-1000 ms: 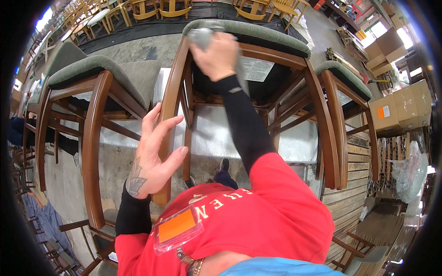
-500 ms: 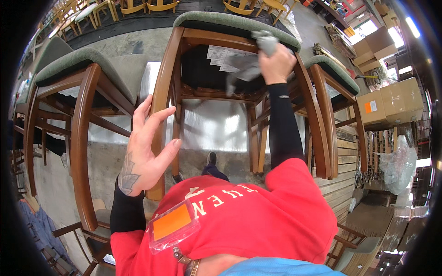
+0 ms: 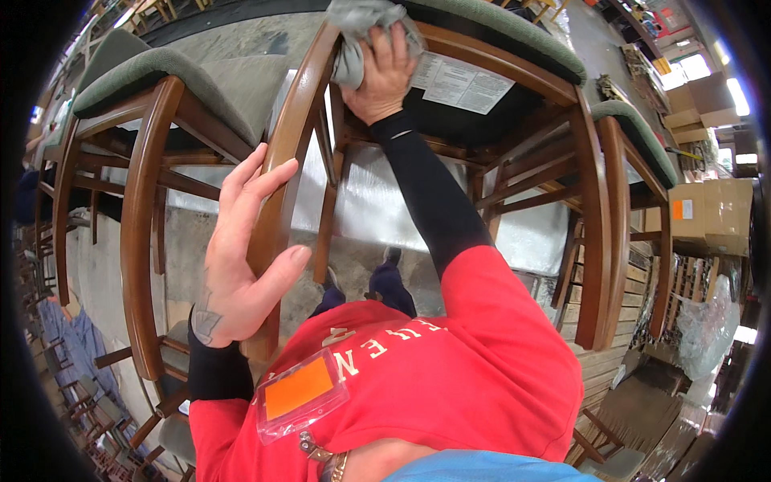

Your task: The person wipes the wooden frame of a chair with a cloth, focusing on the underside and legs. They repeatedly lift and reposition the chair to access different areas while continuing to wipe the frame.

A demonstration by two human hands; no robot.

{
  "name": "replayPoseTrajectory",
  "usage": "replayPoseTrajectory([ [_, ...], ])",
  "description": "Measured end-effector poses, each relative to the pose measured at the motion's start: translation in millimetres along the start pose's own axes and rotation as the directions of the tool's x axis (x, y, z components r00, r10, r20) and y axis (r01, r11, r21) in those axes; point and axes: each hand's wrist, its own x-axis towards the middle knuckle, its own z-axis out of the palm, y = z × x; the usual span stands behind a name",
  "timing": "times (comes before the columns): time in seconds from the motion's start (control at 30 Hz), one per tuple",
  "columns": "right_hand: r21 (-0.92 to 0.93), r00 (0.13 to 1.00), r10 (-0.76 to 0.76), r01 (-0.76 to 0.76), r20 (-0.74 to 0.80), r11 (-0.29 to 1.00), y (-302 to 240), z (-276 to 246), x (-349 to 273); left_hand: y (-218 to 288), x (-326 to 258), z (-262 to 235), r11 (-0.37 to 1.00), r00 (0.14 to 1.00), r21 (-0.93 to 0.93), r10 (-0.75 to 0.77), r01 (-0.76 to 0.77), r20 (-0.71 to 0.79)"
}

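Observation:
Before me a brown wooden chair (image 3: 506, 58) with a grey-green padded seat stands tipped, its dark underside and white printed labels (image 3: 462, 82) facing me. My right hand (image 3: 384, 76) presses a crumpled grey cloth (image 3: 353, 52) against the corner where the left leg meets the seat rail. My left hand (image 3: 241, 257) rests against that same leg lower down, its fingers stretched out and the thumb spread away. The fingers of my right hand lie over the cloth, which hides part of the corner.
Close by on the left is a similar chair (image 3: 148, 193), and another padded chair (image 3: 634, 153) stands at the right. Cardboard boxes (image 3: 711, 213) and a wooden slatted surface (image 3: 598, 361) lie further right. Clear plastic wrap (image 3: 707, 329) hangs near the boxes.
My right hand has carried the cloth from the seat's right side across to the left corner. The chair appears further right in view, while my left hand stays at its left leg.

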Motion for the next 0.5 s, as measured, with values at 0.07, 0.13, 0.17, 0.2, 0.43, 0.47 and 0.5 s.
replayPoseTrajectory([
  [0.07, 0.179, 0.992, 0.067, -0.084, 0.103, 0.980, -5, 29, -50, 3, 2, -1, 1.000, 1.000, 0.023, 0.008, -0.008, 0.026],
  [0.13, 0.301, 0.922, 0.204, -0.307, 0.328, 0.903, -29, 47, -96, 5, 3, 1, 1.000, 1.000, 0.023, -0.015, 0.015, 0.008],
  [0.17, 0.248, 0.928, 0.217, -0.297, 0.302, 0.922, -21, 54, -124, 6, 4, 2, 1.000, 1.000, -0.016, -0.002, 0.002, 0.014],
  [0.2, 0.132, 0.797, 0.305, -0.429, 0.522, 0.894, -35, 55, -147, 2, 1, 1, 0.999, 1.000, -0.043, -0.020, 0.019, -0.011],
  [0.43, -0.003, 0.832, -0.063, 0.077, 0.551, 0.997, 4, -4, -238, -6, 2, 11, 0.990, 0.992, -0.097, -0.106, 0.099, -0.064],
  [0.47, 0.004, 0.801, -0.084, 0.102, 0.592, 0.995, 15, -15, -243, 3, -1, 11, 0.991, 0.991, -0.084, -0.109, 0.103, -0.081],
  [0.5, -0.007, 0.765, -0.098, 0.133, 0.636, 0.991, 31, -28, -247, 3, -1, 10, 0.992, 0.991, -0.084, -0.103, 0.095, -0.090],
])
